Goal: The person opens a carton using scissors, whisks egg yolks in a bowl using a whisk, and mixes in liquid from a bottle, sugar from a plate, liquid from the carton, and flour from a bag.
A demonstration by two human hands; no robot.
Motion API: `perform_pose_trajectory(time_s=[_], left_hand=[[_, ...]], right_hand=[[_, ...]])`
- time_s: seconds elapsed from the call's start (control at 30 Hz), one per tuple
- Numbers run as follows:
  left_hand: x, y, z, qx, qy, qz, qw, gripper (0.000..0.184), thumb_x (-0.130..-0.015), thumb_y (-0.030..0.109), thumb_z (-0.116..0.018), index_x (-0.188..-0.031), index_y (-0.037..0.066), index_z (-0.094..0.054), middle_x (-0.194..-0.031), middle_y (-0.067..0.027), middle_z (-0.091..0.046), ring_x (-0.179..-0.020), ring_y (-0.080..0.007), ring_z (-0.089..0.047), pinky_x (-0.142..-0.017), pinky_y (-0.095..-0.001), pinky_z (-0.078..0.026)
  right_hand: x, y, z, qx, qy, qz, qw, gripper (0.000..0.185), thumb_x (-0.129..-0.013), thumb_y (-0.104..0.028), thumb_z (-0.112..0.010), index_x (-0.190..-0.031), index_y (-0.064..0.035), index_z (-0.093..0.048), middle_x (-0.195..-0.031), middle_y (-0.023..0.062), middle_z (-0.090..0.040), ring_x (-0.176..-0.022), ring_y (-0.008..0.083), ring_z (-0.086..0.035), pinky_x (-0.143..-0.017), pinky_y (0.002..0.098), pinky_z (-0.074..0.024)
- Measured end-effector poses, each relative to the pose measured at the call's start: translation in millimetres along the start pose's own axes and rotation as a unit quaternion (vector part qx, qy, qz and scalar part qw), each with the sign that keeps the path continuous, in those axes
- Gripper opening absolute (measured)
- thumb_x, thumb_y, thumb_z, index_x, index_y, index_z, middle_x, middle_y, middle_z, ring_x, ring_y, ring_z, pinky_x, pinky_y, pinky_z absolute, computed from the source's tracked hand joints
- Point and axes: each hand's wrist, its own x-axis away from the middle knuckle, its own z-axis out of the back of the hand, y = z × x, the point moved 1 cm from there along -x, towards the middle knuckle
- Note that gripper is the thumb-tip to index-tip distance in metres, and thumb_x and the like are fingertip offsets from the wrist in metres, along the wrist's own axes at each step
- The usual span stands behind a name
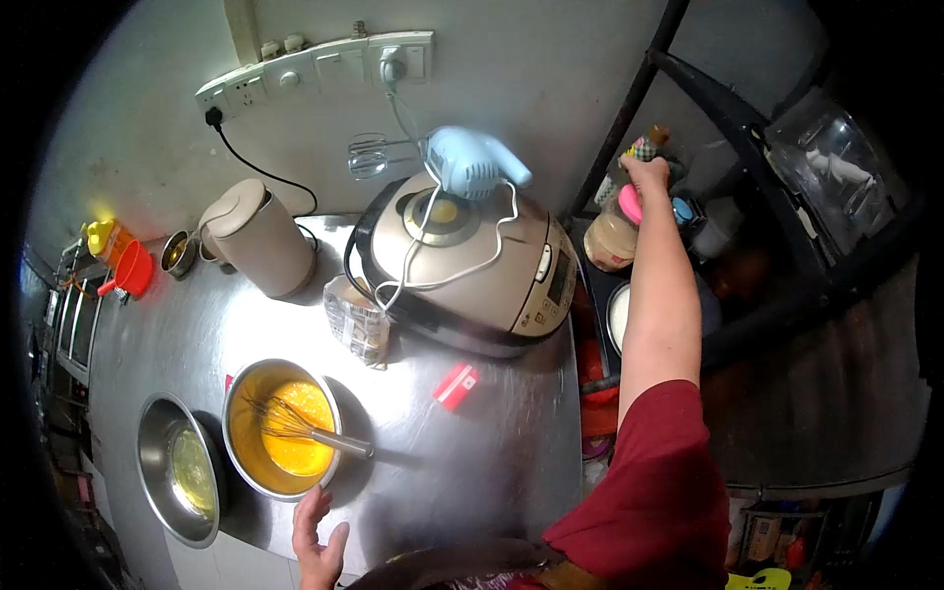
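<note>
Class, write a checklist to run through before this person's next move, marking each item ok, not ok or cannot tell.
1. Whisk with steel handle resting in the round steel bowl of yellow liquid: ok, handle over the rim.
2. Left hand not touching that bowl: cannot tell, fingertips are close to the rim.
3. Wide steel bowl of pale liquid fully supported: cannot tell, it sits at the table edge.
4. Light-blue hand mixer set down on the steel table: not ok, it lies on the beige rice cooker.
5. Right hand firmly gripping something on the rack: cannot tell, its fingers are partly hidden.
</note>
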Motion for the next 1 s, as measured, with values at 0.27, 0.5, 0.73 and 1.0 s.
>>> perform_pose_trajectory(time_s=[0.27, 0.5, 0.73, 1.0], left_hand=[[1, -8, 6, 0.003, 0.015, 0.016, 1.000, 0.064, -0.075, 0.000, -0.061, -0.137, 0.002, -0.042, -0.131, -0.0131, -0.050, -0.117, -0.0263, -0.053, -0.098, -0.0383, -0.042], [8, -13, 20, -0.041, 0.038, -0.046, 0.997, 0.051, -0.085, 0.002, -0.059, -0.134, 0.000, -0.043, -0.129, -0.0157, -0.051, -0.108, -0.0258, -0.058, -0.090, -0.0351, -0.048], [32, -19, 27, 0.020, 0.025, -0.017, 0.999, 0.044, -0.093, 0.001, -0.052, -0.136, 0.002, -0.043, -0.131, -0.0141, -0.052, -0.103, -0.0229, -0.060, -0.082, -0.0307, -0.050], [41, -40, 26, 0.044, -0.005, -0.044, 0.998, 0.037, -0.087, -0.008, -0.051, -0.124, -0.006, -0.052, -0.109, -0.0183, -0.062, -0.092, -0.0208, -0.064, -0.077, -0.0325, -0.055]], right_hand=[[-3, -19, 7, 0.084, 0.004, 0.014, 0.996, 0.062, -0.058, -0.031, -0.079, -0.104, 0.0078, -0.064, -0.113, 0.0282, -0.061, -0.107, 0.0381, -0.060, -0.091, 0.0387, -0.0482], [1, -24, 3, 0.063, -0.005, -0.021, 0.998, 0.063, -0.065, -0.030, -0.081, -0.109, 0.0092, -0.060, -0.117, 0.0274, -0.060, -0.109, 0.0353, -0.060, -0.092, 0.0389, -0.0481], [89, -33, 24, -0.125, 0.134, 0.048, 0.982, 0.030, -0.081, -0.029, -0.065, -0.096, -0.0034, -0.066, -0.094, 0.0164, -0.069, -0.090, 0.0317, -0.065, -0.081, 0.0393, -0.0489], [420, -129, 201, -0.268, -0.173, 0.612, 0.723, 0.013, -0.087, -0.005, -0.061, -0.100, -0.0020, -0.061, -0.088, 0.0057, -0.065, -0.072, 0.0137, -0.061, -0.064, 0.0269, -0.0493]])
